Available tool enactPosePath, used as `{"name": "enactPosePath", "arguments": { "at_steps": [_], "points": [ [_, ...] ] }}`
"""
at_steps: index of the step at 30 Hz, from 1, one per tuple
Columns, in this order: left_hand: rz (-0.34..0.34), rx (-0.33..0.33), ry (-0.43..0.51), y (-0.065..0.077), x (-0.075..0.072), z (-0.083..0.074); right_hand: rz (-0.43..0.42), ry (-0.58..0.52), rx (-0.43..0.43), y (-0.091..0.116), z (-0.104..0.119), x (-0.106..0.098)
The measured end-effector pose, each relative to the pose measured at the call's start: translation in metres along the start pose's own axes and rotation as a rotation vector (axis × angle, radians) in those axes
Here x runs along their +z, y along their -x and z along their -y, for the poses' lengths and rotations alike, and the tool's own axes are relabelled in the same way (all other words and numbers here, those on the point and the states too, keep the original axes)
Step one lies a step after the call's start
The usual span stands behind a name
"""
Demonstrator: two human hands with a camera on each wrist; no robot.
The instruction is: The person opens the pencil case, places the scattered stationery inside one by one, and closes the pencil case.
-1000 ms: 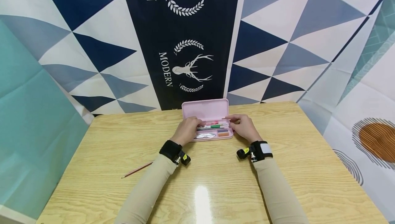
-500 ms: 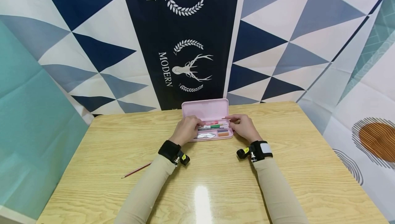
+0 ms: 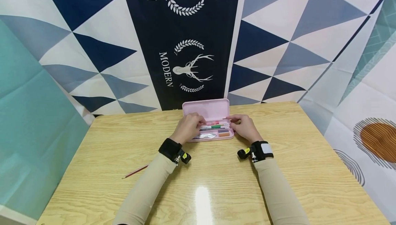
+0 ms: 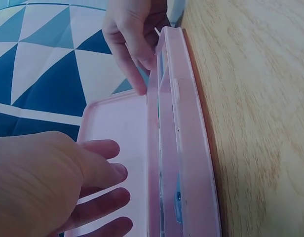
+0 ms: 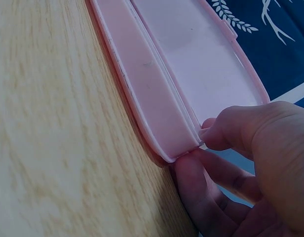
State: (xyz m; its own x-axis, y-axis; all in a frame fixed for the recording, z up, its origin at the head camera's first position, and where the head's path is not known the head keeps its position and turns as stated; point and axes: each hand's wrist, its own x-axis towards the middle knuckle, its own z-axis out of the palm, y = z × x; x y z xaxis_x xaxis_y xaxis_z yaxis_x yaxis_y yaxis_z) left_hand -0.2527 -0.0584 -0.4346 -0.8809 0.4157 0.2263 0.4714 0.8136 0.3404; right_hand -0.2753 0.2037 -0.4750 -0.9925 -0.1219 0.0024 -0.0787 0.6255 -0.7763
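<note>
An open pink pencil case [image 3: 205,109] lies at the table's far edge, its lid raised against the backdrop. Inside are a green-and-white pen [image 3: 215,127], an orange block [image 3: 224,134] and other slim stationery. My left hand [image 3: 187,127] hovers over the case's left end; in the left wrist view its fingers [image 4: 105,202] are spread, with nothing between them, in front of the lid. With thumb and fingers, my right hand [image 3: 245,128] pinches the case's right end; the right wrist view shows the thumb [image 5: 226,131] at the rim and fingers below the corner.
A red-striped pencil [image 3: 135,171] lies on the wooden table [image 3: 216,170] beside my left forearm. Behind the table hangs a patterned cloth [image 3: 263,46], with a teal sheet [image 3: 28,121] on the left side.
My left hand has shifted slightly up and right over the case. My right hand stays at the case's right end, and the case has not visibly moved.
</note>
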Motion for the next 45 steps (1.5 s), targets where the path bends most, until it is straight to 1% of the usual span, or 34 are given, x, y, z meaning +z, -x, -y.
{"name": "enactPosePath", "arguments": {
  "at_steps": [3,8,16,20,26,33,39,45],
  "points": [
    [-0.005,0.006,0.002,0.000,-0.001,-0.001,-0.002,0.000,0.001,0.000,0.000,0.000],
    [-0.008,0.012,-0.027,0.002,-0.003,-0.001,-0.003,-0.003,0.000,0.000,0.001,0.000],
    [0.003,0.032,-0.031,0.011,-0.010,-0.002,-0.008,0.000,0.000,-0.001,0.002,-0.001],
    [0.001,0.055,-0.028,0.017,-0.014,-0.004,-0.008,-0.003,0.000,-0.001,0.001,-0.001],
    [-0.016,0.088,-0.058,0.028,-0.020,-0.006,-0.010,-0.008,-0.002,0.000,0.002,-0.001],
    [-0.056,0.129,-0.086,0.042,-0.021,-0.005,-0.007,-0.008,0.008,0.001,0.002,-0.001],
    [-0.062,0.129,-0.113,0.053,-0.021,-0.002,0.002,-0.003,0.011,0.001,0.000,0.000],
    [-0.079,0.131,-0.110,0.064,-0.025,0.002,-0.004,-0.004,0.001,0.001,-0.001,0.001]
  ]
}}
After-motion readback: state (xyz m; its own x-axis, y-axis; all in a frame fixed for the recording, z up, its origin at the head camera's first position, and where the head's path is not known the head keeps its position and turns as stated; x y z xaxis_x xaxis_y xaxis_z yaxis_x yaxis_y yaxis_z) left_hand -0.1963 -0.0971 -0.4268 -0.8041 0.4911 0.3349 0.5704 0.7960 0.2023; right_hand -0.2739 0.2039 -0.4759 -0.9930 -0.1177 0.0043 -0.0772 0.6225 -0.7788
